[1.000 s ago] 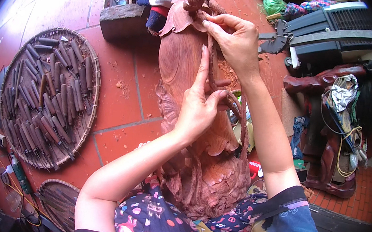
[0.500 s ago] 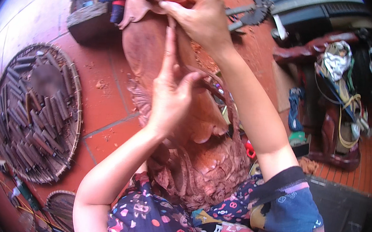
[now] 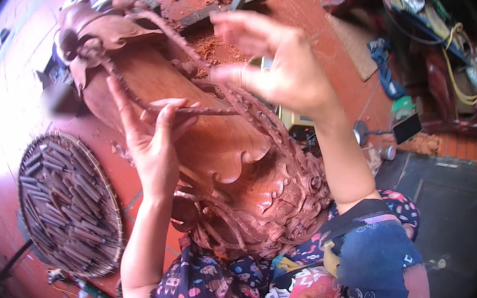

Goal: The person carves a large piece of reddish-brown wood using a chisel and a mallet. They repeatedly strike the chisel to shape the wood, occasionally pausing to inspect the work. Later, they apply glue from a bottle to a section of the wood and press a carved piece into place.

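Observation:
A large reddish-brown wood carving lies slantwise from my lap toward the far left, with a smooth rounded body and a ruffled, carved near end. Thin carved stems run along it. My left hand is wrapped around one slender stem, its index finger stretched along the wood toward a carved knob at the far end. Above the carving's right side, my right hand is raised with fingers apart and holds nothing; its fingertips are smeared by motion.
A round woven tray full of dark-handled tools stands on the red tiled floor at left. Wood shavings lie beyond the carving. Dark red wooden furniture with cloths and cords stands at far right. A dark phone-like slab is nearer.
The carving's far end now points further left. My right hand has come away from that end and opened. My left hand has moved left onto the thin stem. The view has shifted.

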`<state>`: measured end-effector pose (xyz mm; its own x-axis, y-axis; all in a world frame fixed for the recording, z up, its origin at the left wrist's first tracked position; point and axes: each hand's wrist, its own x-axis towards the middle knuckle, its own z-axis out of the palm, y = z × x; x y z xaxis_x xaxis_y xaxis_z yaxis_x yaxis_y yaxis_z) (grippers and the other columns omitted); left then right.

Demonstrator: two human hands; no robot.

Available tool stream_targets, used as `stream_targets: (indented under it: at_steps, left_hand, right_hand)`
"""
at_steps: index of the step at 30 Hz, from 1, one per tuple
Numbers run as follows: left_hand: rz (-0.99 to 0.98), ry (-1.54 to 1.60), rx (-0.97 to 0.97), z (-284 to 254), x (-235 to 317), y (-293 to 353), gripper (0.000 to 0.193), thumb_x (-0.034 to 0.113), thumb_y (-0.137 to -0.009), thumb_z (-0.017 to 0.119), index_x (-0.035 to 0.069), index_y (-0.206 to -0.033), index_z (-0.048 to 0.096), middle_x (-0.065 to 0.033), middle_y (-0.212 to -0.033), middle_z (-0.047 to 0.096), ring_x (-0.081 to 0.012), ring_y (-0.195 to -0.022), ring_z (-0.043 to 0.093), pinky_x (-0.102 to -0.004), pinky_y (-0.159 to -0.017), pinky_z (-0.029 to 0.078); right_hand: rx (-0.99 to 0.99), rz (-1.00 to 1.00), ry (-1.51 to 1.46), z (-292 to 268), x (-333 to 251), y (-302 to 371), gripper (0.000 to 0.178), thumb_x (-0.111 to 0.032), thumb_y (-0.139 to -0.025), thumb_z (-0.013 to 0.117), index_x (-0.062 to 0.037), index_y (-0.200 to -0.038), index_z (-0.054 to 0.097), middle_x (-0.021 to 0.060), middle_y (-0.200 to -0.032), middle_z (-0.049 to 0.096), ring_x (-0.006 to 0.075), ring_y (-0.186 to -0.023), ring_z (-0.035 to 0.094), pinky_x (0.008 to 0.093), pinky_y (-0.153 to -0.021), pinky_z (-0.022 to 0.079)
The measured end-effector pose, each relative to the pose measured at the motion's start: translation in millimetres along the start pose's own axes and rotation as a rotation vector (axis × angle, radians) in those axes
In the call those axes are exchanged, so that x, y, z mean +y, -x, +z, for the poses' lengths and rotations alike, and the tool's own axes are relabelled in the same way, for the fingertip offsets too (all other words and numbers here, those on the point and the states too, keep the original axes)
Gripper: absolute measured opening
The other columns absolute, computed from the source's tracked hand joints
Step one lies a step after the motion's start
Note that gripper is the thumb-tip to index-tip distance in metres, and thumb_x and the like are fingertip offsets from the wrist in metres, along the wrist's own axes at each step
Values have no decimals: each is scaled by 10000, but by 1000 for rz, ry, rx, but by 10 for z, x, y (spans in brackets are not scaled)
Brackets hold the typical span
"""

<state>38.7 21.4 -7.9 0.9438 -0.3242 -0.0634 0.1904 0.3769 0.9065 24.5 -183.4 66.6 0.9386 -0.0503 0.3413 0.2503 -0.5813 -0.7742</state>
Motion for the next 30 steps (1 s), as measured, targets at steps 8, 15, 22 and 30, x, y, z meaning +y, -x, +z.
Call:
stream_targets:
  at_steps: [8,15,22,30]
  left_hand:
    - [7,-95,0,17,26,21,839,95,-990,553,326,-1562,-16,-136,-1040,626,-299,-927,681,-439,-846,588]
    - [6,-147,-22,-38,35,48,783,146,-984,571,288,-1570,72,-124,-1124,614,-372,-1016,663,-381,-854,581]
    - [-3,-166,24,-8,52,42,820,117,-994,542,318,-1561,-14,-140,-1031,633,-346,-932,690,-434,-812,613]
    - [21,-152,11,22,18,53,751,124,-999,530,289,-1565,65,-142,-1106,611,-339,-996,675,-345,-814,614]
  right_hand:
    - [-163,208,366,121,187,897,618,-295,-768,784,42,-1224,539,194,-1031,639,347,-860,664,394,-726,550]
    - [-104,47,435,261,306,958,351,-262,-752,775,-36,-956,601,88,-808,611,236,-669,659,334,-573,504]
    - [-3,-47,401,313,406,922,280,-248,-750,754,-61,-823,559,53,-700,549,217,-584,620,346,-496,466]
    - [26,-54,401,332,400,931,250,-219,-763,751,-62,-802,560,52,-671,543,216,-581,616,343,-489,461]
